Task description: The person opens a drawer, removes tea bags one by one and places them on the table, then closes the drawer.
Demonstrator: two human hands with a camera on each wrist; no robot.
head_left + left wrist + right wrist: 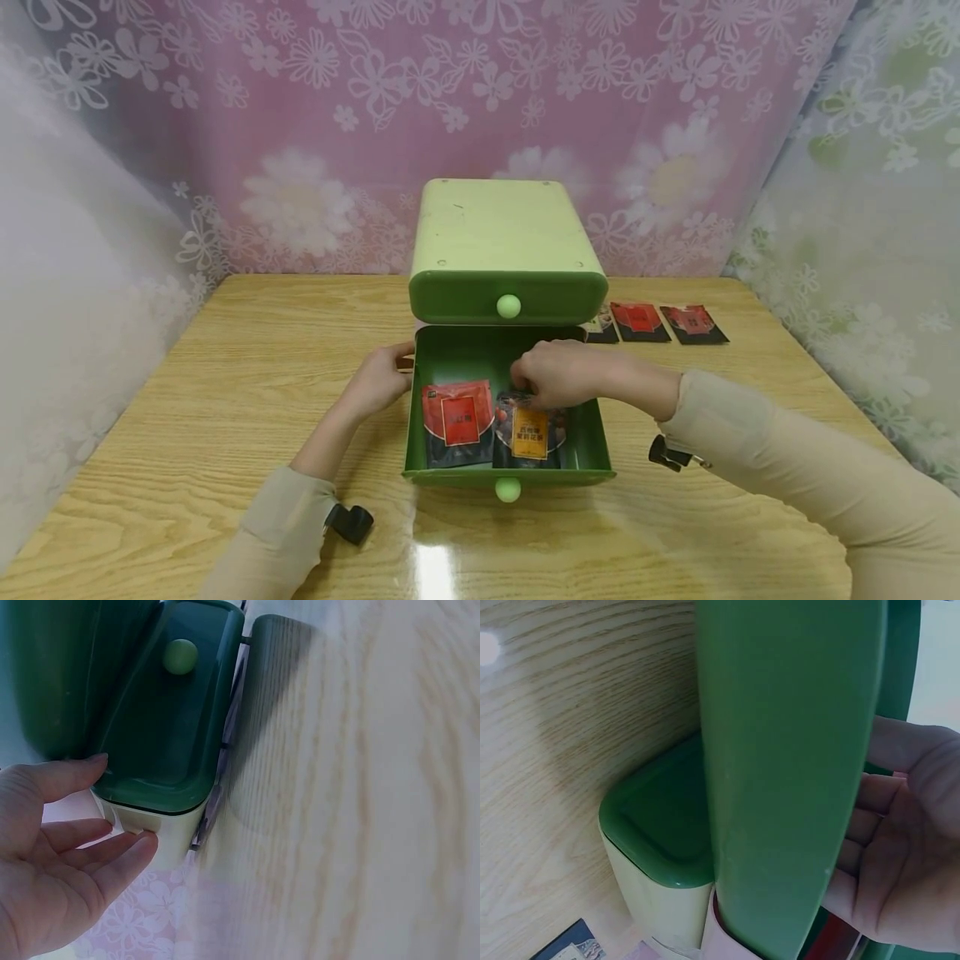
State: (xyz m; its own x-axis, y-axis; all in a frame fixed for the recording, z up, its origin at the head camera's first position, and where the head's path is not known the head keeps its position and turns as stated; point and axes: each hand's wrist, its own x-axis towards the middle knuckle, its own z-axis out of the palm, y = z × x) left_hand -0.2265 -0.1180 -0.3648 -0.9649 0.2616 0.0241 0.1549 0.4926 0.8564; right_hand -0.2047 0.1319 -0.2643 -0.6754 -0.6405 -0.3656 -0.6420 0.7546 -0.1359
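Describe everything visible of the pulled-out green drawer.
The drawer is glossy green, metal-looking, with a pale green round knob on its front. It sits pulled out between a shut upper drawer and a shut lower drawer. Inside lie a red packet and an orange-labelled packet. The right hand reaches in; the left hand is at its side, contact unclear.

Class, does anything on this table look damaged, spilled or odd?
One small thing: a dark mark on the pale top of the cabinet, toward the back, stands out against the plain colour; scratch or dirt, I can't tell. No spill shows around the packets.
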